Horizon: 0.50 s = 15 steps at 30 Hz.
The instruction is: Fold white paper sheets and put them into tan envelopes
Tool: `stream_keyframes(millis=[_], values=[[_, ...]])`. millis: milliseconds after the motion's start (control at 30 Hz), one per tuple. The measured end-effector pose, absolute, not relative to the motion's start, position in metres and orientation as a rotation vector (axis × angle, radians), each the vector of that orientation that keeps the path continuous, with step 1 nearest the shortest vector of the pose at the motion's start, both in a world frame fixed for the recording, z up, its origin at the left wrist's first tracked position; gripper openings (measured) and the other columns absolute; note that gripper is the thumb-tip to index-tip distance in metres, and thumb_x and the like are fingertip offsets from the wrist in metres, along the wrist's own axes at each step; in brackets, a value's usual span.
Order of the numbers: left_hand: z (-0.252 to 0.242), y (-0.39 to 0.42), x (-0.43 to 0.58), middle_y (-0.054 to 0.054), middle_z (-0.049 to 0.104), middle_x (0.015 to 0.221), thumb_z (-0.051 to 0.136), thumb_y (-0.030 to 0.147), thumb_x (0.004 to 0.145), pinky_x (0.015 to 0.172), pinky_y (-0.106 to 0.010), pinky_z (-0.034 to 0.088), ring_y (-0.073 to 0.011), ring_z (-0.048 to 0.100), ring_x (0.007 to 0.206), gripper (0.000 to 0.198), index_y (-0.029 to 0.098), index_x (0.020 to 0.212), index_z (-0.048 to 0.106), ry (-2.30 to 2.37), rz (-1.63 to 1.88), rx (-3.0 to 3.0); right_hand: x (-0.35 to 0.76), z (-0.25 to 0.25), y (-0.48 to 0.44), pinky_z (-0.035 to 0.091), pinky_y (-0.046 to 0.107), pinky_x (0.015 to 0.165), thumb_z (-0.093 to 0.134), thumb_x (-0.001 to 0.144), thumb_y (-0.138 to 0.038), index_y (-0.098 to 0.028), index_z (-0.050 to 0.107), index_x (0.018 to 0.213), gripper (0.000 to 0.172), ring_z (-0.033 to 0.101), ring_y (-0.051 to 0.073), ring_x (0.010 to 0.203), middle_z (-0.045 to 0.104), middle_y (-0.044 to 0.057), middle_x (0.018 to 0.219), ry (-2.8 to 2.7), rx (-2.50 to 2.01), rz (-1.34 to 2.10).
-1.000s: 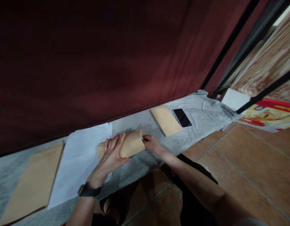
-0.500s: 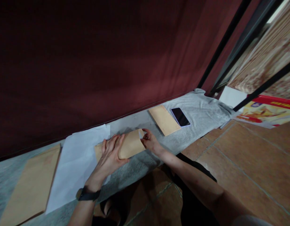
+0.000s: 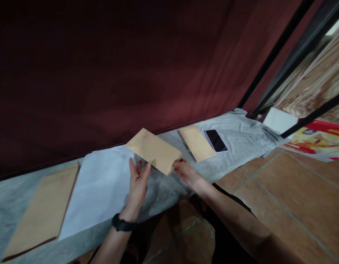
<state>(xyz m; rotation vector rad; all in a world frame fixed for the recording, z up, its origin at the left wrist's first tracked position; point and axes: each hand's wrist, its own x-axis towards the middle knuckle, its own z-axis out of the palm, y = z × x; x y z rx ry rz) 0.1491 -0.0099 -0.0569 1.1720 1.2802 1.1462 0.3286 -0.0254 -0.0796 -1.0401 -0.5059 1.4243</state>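
A small brown envelope [image 3: 154, 150] is lifted off the grey cloth [image 3: 240, 134] and tilted. My right hand [image 3: 184, 171] pinches its lower right corner. My left hand [image 3: 138, 181], with a black watch on the wrist, is under the envelope's near edge; its fingers are stretched upward and touch that edge. A sheet of white paper [image 3: 99, 187] lies flat just left of my left hand.
A second brown envelope [image 3: 196, 142] and a black phone [image 3: 216, 140] lie on the cloth to the right. A large brown envelope [image 3: 41, 211] lies at far left. A dark red curtain hangs behind. Tiled floor, a white sheet [image 3: 279, 120] and a colourful poster [image 3: 314, 141] are at right.
The small envelope lay on the cloth under my flat left hand; now it is raised and turned in the air, my right hand gripping its corner and my left hand beneath it.
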Motion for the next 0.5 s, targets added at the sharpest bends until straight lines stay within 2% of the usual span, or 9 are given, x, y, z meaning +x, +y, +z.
stream_keyframes(millis=[67,167,333,433,500], values=[[-0.063,-0.015,0.157,-0.011,0.058,0.140,0.069,0.047,0.083,0.088,-0.039,0.059,-0.0255,0.065,0.118,0.079,0.032,0.150,0.031,1.089,1.017,0.994,0.325,-0.078,-0.030,0.055,0.033,0.075,0.071,0.059,-0.026,-0.021,0.068,0.091,0.033,0.071,0.024,0.086,0.076,0.003,0.090,-0.547,-1.066,1.466],[-0.068,-0.019,0.162,-0.009,0.068,0.126,0.079,0.036,0.074,0.079,-0.032,0.059,-0.0234,0.069,0.106,0.064,0.025,0.132,0.052,1.033,0.980,0.851,0.326,-0.075,-0.034,0.055,0.030,0.071,0.073,0.060,-0.028,-0.021,0.069,0.087,0.028,0.070,0.021,0.081,0.075,0.002,0.087,-0.613,-1.104,1.513],[-0.070,-0.012,0.154,-0.005,0.073,0.106,0.080,0.026,0.065,0.072,-0.029,0.057,-0.0193,0.071,0.089,0.055,0.021,0.116,0.057,1.078,0.949,0.788,0.344,-0.070,-0.037,0.056,0.030,0.070,0.077,0.062,-0.032,-0.020,0.070,0.082,0.024,0.068,0.018,0.073,0.074,0.002,0.085,-0.694,-1.167,1.578],[-0.068,-0.006,0.145,-0.006,0.073,0.106,0.081,0.025,0.062,0.068,-0.029,0.056,-0.0200,0.071,0.087,0.060,0.021,0.117,0.056,1.063,0.874,0.814,0.361,-0.068,-0.039,0.057,0.031,0.070,0.081,0.058,-0.028,-0.021,0.070,0.084,0.030,0.069,0.018,0.072,0.074,0.002,0.086,-0.698,-1.197,1.621],[-0.065,-0.005,0.139,-0.005,0.074,0.104,0.079,0.022,0.062,0.066,-0.028,0.054,-0.0202,0.072,0.085,0.070,0.021,0.126,0.053,1.059,0.820,0.844,0.373,-0.067,-0.040,0.057,0.033,0.071,0.082,0.058,-0.029,-0.021,0.070,0.092,0.037,0.070,0.020,0.075,0.074,0.002,0.086,-0.739,-1.205,1.678]])
